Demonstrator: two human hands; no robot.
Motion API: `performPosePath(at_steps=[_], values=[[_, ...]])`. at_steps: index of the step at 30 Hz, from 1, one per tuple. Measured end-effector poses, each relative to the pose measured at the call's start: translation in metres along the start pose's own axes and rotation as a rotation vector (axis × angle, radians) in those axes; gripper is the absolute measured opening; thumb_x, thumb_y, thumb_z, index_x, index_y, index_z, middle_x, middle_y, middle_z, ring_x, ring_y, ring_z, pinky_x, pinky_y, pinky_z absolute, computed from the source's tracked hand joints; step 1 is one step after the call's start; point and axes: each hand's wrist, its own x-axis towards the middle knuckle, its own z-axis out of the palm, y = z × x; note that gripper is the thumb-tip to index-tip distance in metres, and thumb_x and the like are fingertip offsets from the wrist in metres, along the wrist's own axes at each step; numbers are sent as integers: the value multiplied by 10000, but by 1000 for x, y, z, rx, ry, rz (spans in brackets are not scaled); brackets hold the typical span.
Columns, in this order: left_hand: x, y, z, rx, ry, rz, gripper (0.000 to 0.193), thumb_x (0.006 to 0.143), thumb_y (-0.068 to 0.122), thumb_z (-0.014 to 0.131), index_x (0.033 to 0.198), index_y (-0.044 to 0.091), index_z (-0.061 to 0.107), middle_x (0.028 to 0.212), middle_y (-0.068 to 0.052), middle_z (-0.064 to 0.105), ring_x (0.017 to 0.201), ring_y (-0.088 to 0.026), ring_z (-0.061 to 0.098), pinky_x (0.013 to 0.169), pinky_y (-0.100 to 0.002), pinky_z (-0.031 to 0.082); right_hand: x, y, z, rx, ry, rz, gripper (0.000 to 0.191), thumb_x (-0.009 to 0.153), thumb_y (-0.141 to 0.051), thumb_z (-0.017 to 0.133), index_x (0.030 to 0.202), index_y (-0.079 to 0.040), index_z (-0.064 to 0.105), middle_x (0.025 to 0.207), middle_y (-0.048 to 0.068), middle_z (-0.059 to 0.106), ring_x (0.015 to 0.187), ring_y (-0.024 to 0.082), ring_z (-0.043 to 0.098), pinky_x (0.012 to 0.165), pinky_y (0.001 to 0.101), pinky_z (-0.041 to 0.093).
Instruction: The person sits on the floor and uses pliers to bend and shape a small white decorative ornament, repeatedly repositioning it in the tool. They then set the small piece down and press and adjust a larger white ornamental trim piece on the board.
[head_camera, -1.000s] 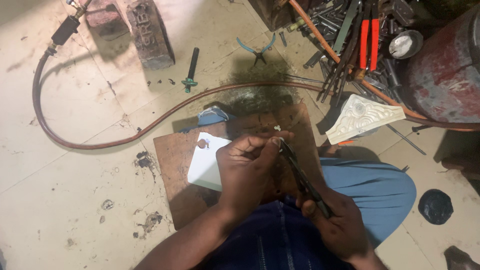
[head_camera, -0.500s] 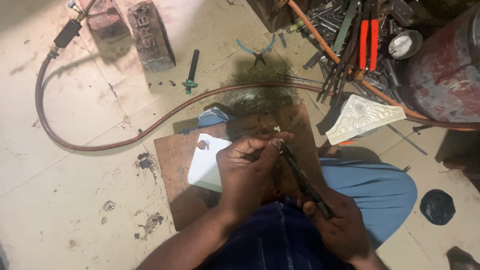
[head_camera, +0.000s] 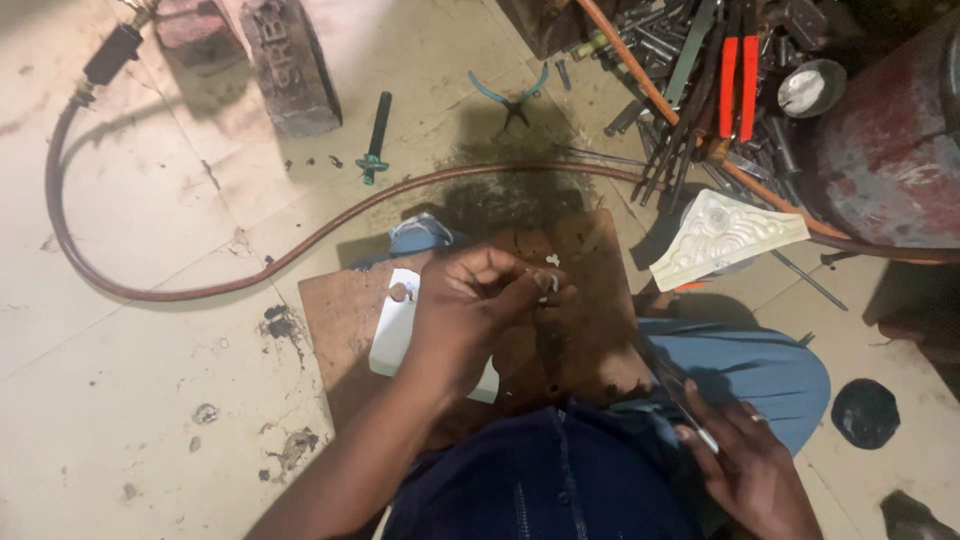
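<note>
Stained pale tile floor (head_camera: 150, 250), brown rubber hose (head_camera: 200, 290) curving across it. Flat brown wooden board (head_camera: 340, 340) carries a white plastic block (head_camera: 392, 335). Left hand (head_camera: 470, 315) over board, fingers pinched on a small white piece (head_camera: 552, 282). Right hand (head_camera: 745, 470) near lap, closed around a thin dark metal tool (head_camera: 665, 375).

Room is tight over the wooden board (head_camera: 340, 330): the left hand (head_camera: 470, 315) sits right on top of a white block (head_camera: 392, 330), and the right hand (head_camera: 745, 470) is low by the blue trouser knee (head_camera: 770, 370). To the left the tiled floor (head_camera: 130, 380) is open until the looping brown hose (head_camera: 180, 290). The upper right is jammed: a tool pile (head_camera: 690, 80), red drum (head_camera: 890, 150) and white moulded piece (head_camera: 720, 238). A brick (head_camera: 290, 65) blocks the top.
</note>
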Motion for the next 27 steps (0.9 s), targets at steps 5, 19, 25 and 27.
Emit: performPosePath(at_steps=[5,19,25,27], values=[[17,5,-8,42,-66,-150,110,941,-46,661,1048,-25,647,973,-160,747,911,-233,769,772,-362,660,-52,46,19,-214,94,58,685,734,-165,871,1379,-131,642,892,161,683,835,294,658,784,439,543],[39,29,-2,684,-387,-52,750,819,-88,705,1476,150,434,1022,-83,722,950,-181,731,796,-310,643,13,-69,-26,334,396,228,412,903,-41,743,1311,-45,685,1066,94,740,983,184,742,891,299,553],[31,22,6,1115,-399,221,824,786,99,820,1483,123,381,1177,-183,718,1151,-397,663,916,-453,553,107,-126,-39,603,141,42,400,891,-27,737,1288,-2,687,1120,99,747,995,130,719,833,259,570],[28,22,6,1130,-455,272,878,766,90,825,1499,106,341,1252,-212,673,1154,-418,636,911,-460,544,123,-133,-43,590,74,-6,399,874,-33,750,1267,3,688,1121,92,751,1011,126,734,850,258,577]])
